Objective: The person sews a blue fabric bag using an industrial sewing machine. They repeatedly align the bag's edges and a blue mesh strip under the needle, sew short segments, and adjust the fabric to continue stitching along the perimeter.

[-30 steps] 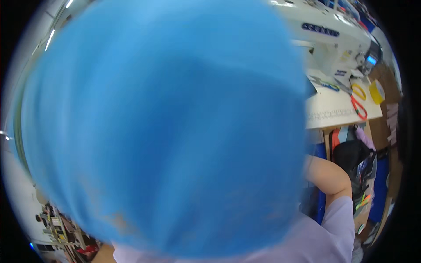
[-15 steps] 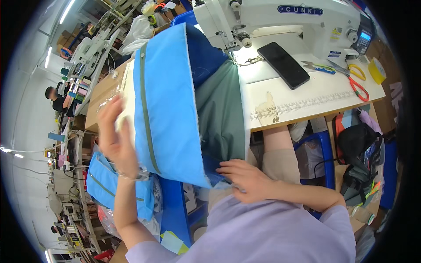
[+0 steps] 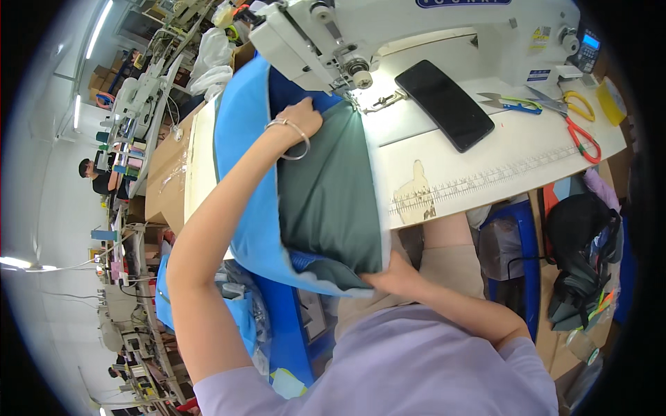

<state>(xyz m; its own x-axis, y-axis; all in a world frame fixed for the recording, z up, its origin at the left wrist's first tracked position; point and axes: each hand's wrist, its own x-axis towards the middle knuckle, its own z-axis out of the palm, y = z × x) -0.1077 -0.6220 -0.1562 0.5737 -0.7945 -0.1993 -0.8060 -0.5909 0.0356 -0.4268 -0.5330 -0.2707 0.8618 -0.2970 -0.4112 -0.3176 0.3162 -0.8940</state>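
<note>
A sewn piece of light blue fabric (image 3: 243, 132) with a dark green lining (image 3: 329, 187) lies partly on the machine table and hangs over my lap. Its far end reaches the presser foot of a white sewing machine (image 3: 451, 35). My left hand (image 3: 302, 118), a bangle at its wrist, is curled closed against the lining just left of the needle area; what its fingers hold is hidden. At the near corner my right hand (image 3: 394, 277) pinches the edge of the lining, its fingertips partly covered by the cloth.
A black phone (image 3: 445, 105) lies on the table right of the needle, with thread snips (image 3: 510, 104), scissors (image 3: 572, 118) and yellow tape (image 3: 610, 102) beyond. A printed ruler strip (image 3: 485, 177) runs along the front edge. More blue pieces (image 3: 239, 319) in plastic sit at lower left.
My left hand has moved from the left, outside the blue fabric, onto the lining near the needle. My right hand has shifted slightly right and now grips the corner. The cloth has swung left.
</note>
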